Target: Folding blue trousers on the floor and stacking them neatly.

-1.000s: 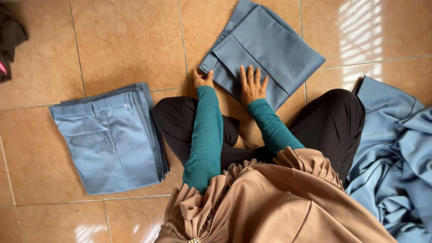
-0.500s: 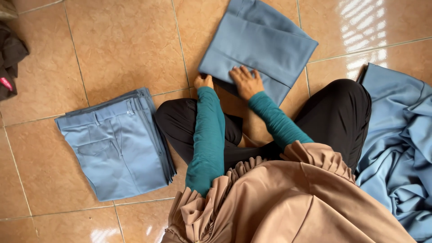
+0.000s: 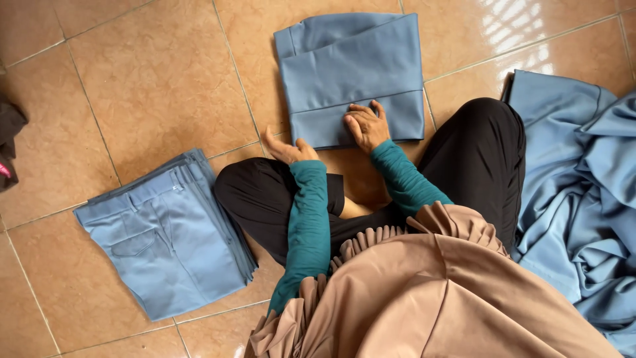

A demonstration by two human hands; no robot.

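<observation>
Both grips open: right hand (image 3: 366,126) flat on folded trousers (image 3: 354,73), left hand (image 3: 286,150) beside.

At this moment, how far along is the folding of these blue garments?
Done: a stack of folded blue trousers lies on the tiled floor at the person's left. In hand: a folded blue garment lies in front of the knees, the right hand pressing flat on its near edge, while the left hand hovers just off its corner. Left: a loose heap of blue cloth at the right, unfolded.
</observation>
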